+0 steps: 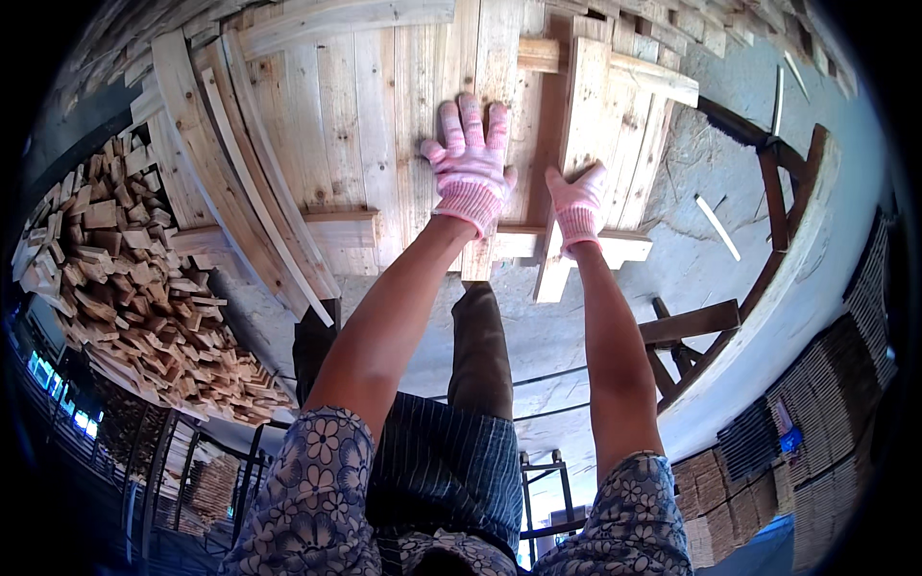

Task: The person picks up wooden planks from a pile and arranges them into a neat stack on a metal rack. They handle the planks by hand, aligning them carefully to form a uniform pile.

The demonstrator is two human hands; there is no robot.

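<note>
No legible text, labels, brands, numbers or signs.
</note>
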